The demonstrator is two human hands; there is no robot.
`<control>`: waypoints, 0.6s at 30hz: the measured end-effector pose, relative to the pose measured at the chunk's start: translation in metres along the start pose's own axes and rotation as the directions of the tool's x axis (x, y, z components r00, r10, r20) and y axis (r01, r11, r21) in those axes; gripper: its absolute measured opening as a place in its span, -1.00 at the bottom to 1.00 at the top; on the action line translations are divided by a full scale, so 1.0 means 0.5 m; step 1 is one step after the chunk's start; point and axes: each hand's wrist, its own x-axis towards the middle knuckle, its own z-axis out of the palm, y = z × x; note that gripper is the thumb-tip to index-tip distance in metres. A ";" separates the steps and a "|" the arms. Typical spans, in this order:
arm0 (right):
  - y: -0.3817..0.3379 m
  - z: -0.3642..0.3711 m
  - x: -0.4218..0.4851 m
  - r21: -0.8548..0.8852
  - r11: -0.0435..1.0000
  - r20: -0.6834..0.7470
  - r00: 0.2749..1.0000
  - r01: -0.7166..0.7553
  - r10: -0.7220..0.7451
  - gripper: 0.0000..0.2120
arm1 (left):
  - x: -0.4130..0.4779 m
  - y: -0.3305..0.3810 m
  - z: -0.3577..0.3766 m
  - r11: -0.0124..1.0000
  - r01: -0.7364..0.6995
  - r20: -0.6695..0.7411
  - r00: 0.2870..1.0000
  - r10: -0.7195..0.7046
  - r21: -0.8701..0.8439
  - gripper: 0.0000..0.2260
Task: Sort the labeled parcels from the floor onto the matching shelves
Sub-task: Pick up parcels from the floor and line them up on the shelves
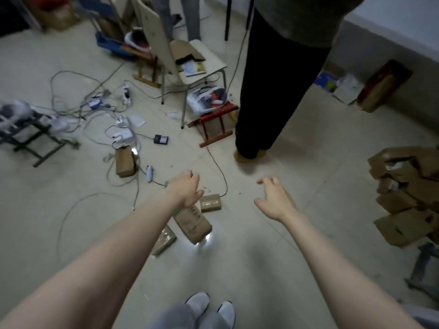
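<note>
Both my arms reach out over the tiled floor. My left hand (186,189) hovers with loosely curled fingers and holds nothing, just above a brown labeled parcel (193,224). A smaller brown parcel (211,203) lies right of that hand, and a flat wrapped parcel (164,241) lies under my left forearm. Another brown parcel (124,162) stands further left among cables. My right hand (275,199) is spread and empty over bare floor. A heap of cardboard parcels (408,193) sits at the right edge. No shelf is in view.
A person in dark trousers (268,91) stands straight ahead. A chair (190,62) and a small red stool (213,122) stand behind the parcels. Tangled cables and chargers (102,108) spread over the left floor. A metal rack (28,129) is at the left.
</note>
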 end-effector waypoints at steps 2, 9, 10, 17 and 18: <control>0.001 0.062 0.044 -0.006 1.000 0.032 0.999 -0.004 0.005 -0.47 | 0.007 -0.060 0.037 0.995 0.089 0.012 0.996 -0.089 -0.033 -0.59; -0.032 0.292 0.180 -0.148 0.987 0.098 0.994 0.069 -0.054 -0.36 | 0.040 -0.195 0.222 0.905 0.343 0.086 0.939 -0.332 -0.253 -0.54; -0.040 0.327 0.199 -0.159 0.984 0.098 0.993 0.078 -0.063 -0.34 | 0.050 -0.207 0.255 0.884 0.371 0.103 0.929 -0.356 -0.284 -0.55; -0.074 0.609 0.316 -0.228 0.967 0.204 0.977 0.114 -0.067 -0.03 | 0.139 -0.269 0.510 0.703 0.519 0.223 0.851 -0.475 -0.485 -0.64; -0.073 0.650 0.330 -0.226 0.969 0.225 0.973 0.103 -0.051 0.05 | 0.156 -0.280 0.553 0.660 0.539 0.239 0.836 -0.493 -0.523 -0.62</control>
